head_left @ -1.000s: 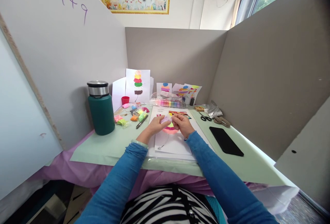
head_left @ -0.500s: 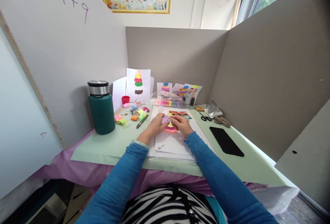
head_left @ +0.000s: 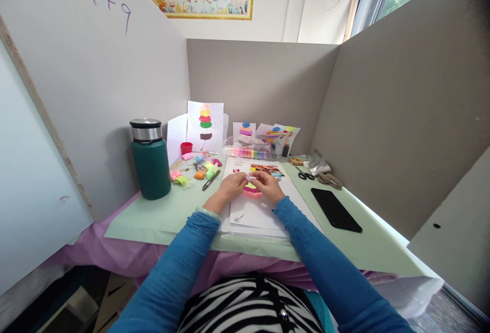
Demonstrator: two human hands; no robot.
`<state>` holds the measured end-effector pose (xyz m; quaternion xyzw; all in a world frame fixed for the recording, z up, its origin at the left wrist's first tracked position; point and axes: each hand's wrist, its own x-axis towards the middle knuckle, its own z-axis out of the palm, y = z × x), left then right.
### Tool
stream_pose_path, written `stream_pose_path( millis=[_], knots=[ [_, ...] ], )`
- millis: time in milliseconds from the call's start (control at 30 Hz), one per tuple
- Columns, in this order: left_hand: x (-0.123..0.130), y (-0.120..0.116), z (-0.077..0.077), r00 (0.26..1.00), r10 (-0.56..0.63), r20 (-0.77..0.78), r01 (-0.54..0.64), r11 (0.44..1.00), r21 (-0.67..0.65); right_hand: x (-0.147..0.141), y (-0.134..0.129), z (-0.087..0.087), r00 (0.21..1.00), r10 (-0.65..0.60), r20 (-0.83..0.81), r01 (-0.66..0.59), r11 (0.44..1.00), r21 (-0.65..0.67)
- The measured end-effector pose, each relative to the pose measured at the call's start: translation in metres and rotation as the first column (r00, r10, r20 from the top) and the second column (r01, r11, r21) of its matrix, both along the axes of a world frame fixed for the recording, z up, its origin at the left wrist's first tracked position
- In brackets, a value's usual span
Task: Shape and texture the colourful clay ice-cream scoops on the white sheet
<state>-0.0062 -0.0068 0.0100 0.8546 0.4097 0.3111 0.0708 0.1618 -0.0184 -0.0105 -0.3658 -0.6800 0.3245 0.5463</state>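
Observation:
Above the middle of the white paper (head_left: 254,215), my left hand (head_left: 233,186) and my right hand (head_left: 267,186) meet with fingertips pinched together. Between them is a small lilac packet of modelling clay (head_left: 248,177), mostly covered by the fingers. Under the hands the sheet carries a pink, red and yellow-green layered shape (head_left: 253,194), partly hidden by them. Left of my left hand lie several small packets of coloured clay (head_left: 209,169) and a dark marker pen (head_left: 211,180).
A green flask (head_left: 150,169) stands at the left. Behind are propped drawings (head_left: 205,126), a red cup (head_left: 186,147) and a clear bag of coloured clay (head_left: 250,153). On the right lie scissors (head_left: 305,173), a brown cloth-like item (head_left: 331,181) and a black phone-like slab (head_left: 336,210).
My hands have drawn closer together, and less of the lilac packet shows between the fingers. The things on the table have stayed in place.

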Motion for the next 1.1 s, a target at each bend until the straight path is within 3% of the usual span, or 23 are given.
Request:
stream_pose_path(
  millis=[300,600,800,967,1100],
  knots=[
    [0.000,-0.007,0.004,0.993,0.072,-0.094,-0.068,0.997,0.045,-0.004,-0.002,-0.006,0.989,-0.051,0.136,0.041,0.996,0.074],
    [0.000,-0.013,0.009,0.989,0.057,-0.136,-0.048,0.997,0.065,-0.002,-0.007,0.004,0.997,0.070,0.032,-0.067,0.994,-0.084],
    [0.002,-0.014,0.004,0.978,0.081,-0.191,-0.058,0.991,0.122,-0.003,-0.006,0.006,0.997,0.059,0.042,-0.052,0.987,-0.155],
    [0.006,-0.009,0.003,0.998,0.031,0.059,-0.033,0.999,0.033,-0.002,-0.006,0.013,0.984,0.003,-0.177,-0.032,0.986,-0.161],
    [0.008,-0.005,0.002,0.944,-0.071,0.322,0.120,0.984,-0.135,0.002,-0.009,0.020,0.930,0.046,-0.366,-0.123,0.974,-0.190]
  ],
)
